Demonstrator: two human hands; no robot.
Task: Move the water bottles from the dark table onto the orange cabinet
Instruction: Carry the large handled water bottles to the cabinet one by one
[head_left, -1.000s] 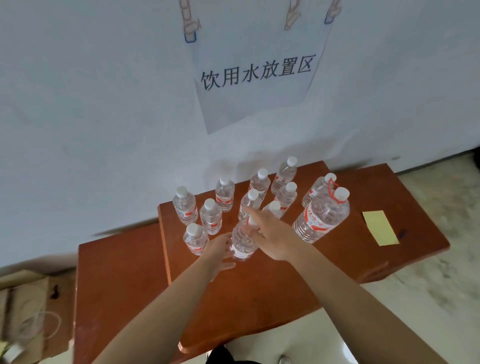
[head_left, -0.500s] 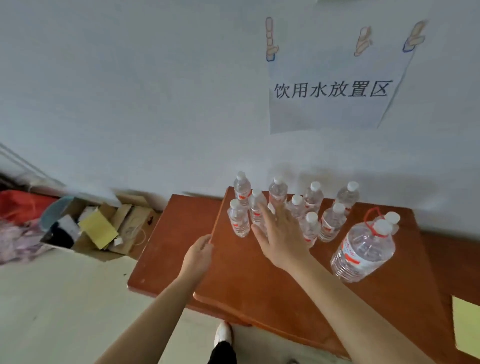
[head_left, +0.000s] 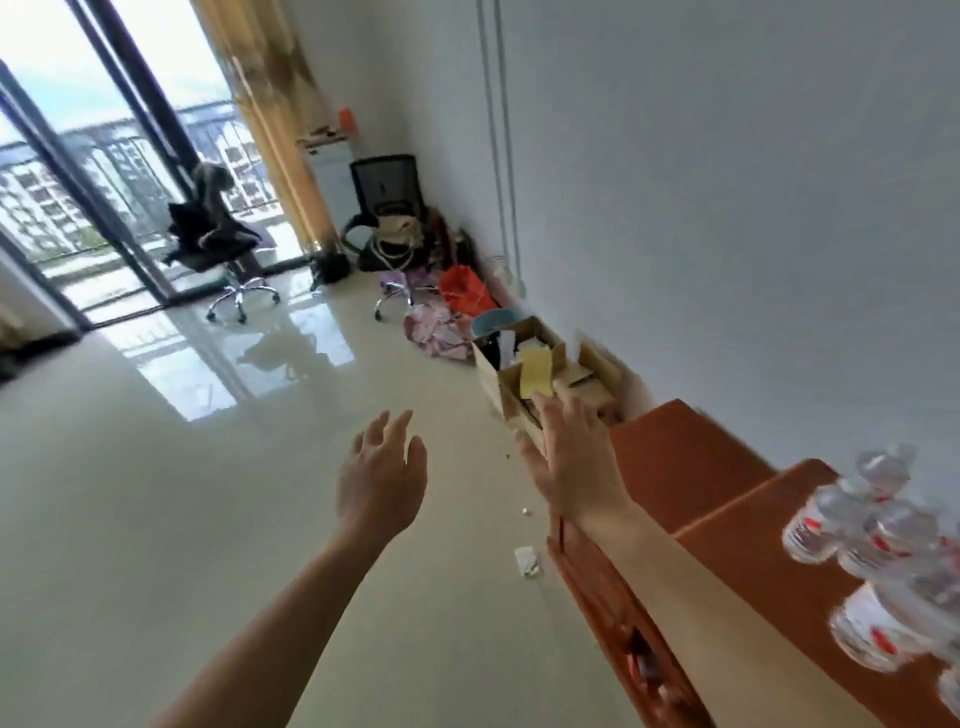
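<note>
- left hand (head_left: 382, 480) is bare and up in the air over the floor (head_left: 208, 493), out to the left of the orange cabinet (head_left: 748, 545); fingers apart and loosely extended, holding nothing
- right hand (head_left: 571, 462) hangs just off the orange cabinet's near-left corner; palm flat, fingers straight and together, thumb out, holding nothing; its forearm crosses in front of the cabinet's front edge
- water bottles (head_left: 872, 525) stand in a tight cluster on top of the orange cabinet, at its right end by the wall (head_left: 727, 208); clear plastic, red and white labels, badly motion-blurred, count not readable
- a bigger bottle (head_left: 878, 629) stands on the cabinet's top too, nearer the camera than the cluster, also blurred
- neither hand touches any bottle; both are well apart from the cluster
- the cabinet's top has two levels, a lower left part and a raised right part; the bottles are on the raised part
- cardboard box (head_left: 491, 374) with a yellow sheet (head_left: 536, 371) in it sits on the floor just beyond the cabinet's left end, against the wall
- red bag (head_left: 462, 288) and a pile of clutter lie farther along the wall past the box
- a paper scrap (head_left: 525, 561) lies on the floor just beside the cabinet's front
- office chair (head_left: 218, 244) stands far from the cabinet, by the glass balcony door
</note>
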